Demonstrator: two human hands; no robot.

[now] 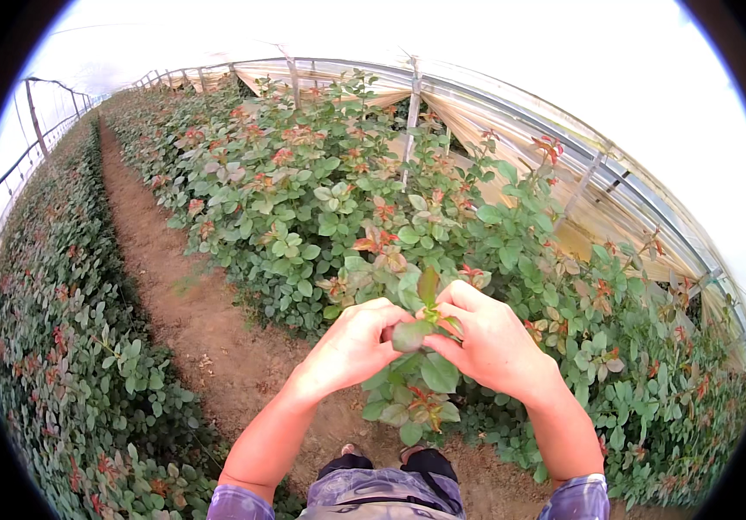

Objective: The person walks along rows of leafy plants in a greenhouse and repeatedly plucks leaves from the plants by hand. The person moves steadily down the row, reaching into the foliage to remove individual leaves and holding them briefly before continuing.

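Observation:
Both hands meet at the leafy top of a rose shoot (430, 315) in front of me. My left hand (370, 335) pinches it from the left, its thumb and forefinger beside a rounded leaf (410, 335). From the right, my right hand (480, 331) has its thumb and forefinger closed on the shoot's tip, where small yellow-green leaves show. One upright olive-green leaf (427, 286) rises between the hands. Below them hang broad green leaves (439, 372) and reddish young ones (426, 404). The fingertips partly hide the stem.
Dense rose bushes (308, 195) stand ahead and to the right, beside wooden posts (412, 120) and plastic sheeting (477, 123). A dirt path (152, 240) runs to the far left, bordered by another row of bushes (80, 325). My feet (410, 453) are on soil.

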